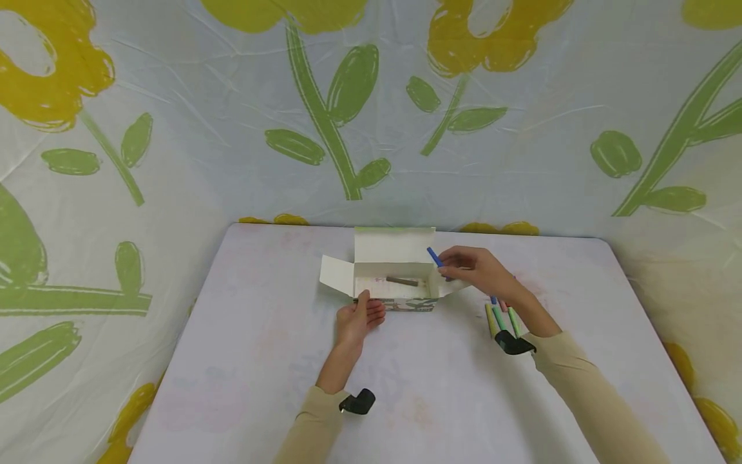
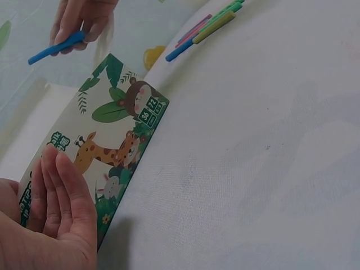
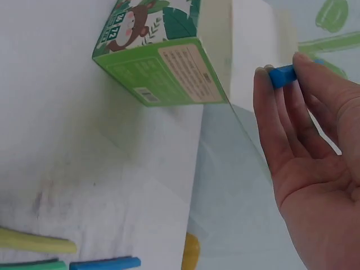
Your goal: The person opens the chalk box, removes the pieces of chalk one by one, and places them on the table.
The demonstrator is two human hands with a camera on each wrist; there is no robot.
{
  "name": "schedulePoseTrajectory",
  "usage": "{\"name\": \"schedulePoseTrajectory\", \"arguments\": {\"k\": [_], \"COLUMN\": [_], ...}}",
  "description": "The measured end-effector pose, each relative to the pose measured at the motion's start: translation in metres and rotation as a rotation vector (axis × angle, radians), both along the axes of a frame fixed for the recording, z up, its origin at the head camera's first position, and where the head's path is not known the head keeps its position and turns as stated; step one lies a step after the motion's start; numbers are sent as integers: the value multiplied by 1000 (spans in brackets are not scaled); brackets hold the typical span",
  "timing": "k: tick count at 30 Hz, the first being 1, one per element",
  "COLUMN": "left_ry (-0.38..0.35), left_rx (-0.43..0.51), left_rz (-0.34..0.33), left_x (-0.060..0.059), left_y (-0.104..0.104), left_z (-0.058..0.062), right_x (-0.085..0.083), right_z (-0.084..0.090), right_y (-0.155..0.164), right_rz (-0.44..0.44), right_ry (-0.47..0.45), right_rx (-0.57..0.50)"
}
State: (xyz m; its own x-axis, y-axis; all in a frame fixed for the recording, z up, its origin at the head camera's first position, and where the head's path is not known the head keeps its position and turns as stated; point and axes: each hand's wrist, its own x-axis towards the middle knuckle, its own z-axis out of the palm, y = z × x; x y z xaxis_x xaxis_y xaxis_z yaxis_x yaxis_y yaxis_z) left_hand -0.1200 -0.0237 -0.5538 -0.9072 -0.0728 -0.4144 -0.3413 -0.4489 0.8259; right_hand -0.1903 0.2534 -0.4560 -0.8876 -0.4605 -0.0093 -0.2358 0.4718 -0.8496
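An open cardboard box [image 1: 400, 293] with a printed animal front [image 2: 115, 143] lies flaps out on the white table [image 1: 278, 361]. One brown stick [image 1: 402, 281] lies inside it. My left hand [image 1: 368, 309] rests with straight fingers [image 2: 59, 191] against the box's front left, thumb at the top edge. My right hand [image 1: 451, 263] pinches a blue stick [image 1: 434, 256] between thumb and fingertips, just above the box's right end. The same blue stick [image 3: 281, 74] shows at my fingertips [image 3: 269, 107] in the right wrist view, beside the box's end panel [image 3: 169, 73].
Several coloured sticks [image 1: 501, 317], green, yellow, blue and pink, lie in a loose row on the table right of the box, under my right wrist. A flowered cloth [image 1: 348, 129] hangs behind the table and drapes past its edges.
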Motion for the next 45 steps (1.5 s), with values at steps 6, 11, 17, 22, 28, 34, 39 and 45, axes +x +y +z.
{"name": "schedulePoseTrajectory", "arguments": {"k": [6, 11, 17, 22, 28, 34, 39, 45], "left_ry": [-1, 13, 17, 21, 23, 11, 2, -4], "left_rx": [-17, -29, -34, -34, -35, -35, -32, -29], "left_rz": [-11, -12, -6, -15, -15, -10, -13, -15], "left_x": [1, 2, 2, 3, 3, 3, 1, 1], "left_y": [-1, -3, -4, -4, -4, -3, -2, -1], "left_z": [-1, -1, -2, -1, -1, -1, -2, -3], "right_x": [9, 18, 29, 39, 51, 63, 73, 88], "right_z": [9, 11, 5, -1, -14, -29, -41, -56], "right_y": [19, 36, 59, 77, 96, 116, 130, 142], "right_rz": [-69, -143, -215, -267, -304, -328, -353, -376], "right_ry": [-13, -45, -95, -130, -132, -150, -167, -188], "right_rx": [5, 9, 27, 78, 143, 146, 170, 229]}}
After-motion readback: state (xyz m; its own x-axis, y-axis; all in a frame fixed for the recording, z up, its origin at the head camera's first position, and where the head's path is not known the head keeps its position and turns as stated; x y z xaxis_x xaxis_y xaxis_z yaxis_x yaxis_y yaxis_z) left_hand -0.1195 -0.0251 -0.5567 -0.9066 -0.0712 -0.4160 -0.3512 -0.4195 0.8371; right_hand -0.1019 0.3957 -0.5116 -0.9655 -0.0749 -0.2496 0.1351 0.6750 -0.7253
